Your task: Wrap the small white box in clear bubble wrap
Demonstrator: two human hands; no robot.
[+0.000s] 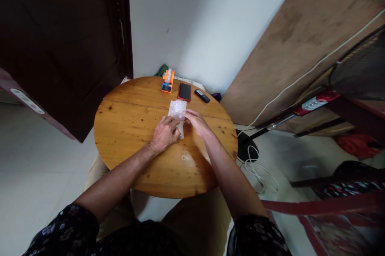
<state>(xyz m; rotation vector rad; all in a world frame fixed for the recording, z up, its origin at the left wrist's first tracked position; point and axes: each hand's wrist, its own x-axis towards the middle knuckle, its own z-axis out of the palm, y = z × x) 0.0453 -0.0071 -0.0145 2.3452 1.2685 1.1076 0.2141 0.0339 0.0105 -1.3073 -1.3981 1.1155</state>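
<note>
A small piece of clear bubble wrap lies near the middle of a round wooden table. My left hand rests on the table with its fingers curled over the wrap's near edge. My right hand pinches the same edge from the right. What is inside the wrap, if anything, is hidden.
At the table's far edge lie an orange gadget, a black phone in a red case and a small dark remote. A dark door stands at left. A wooden board leans at right, above a white cable on the floor.
</note>
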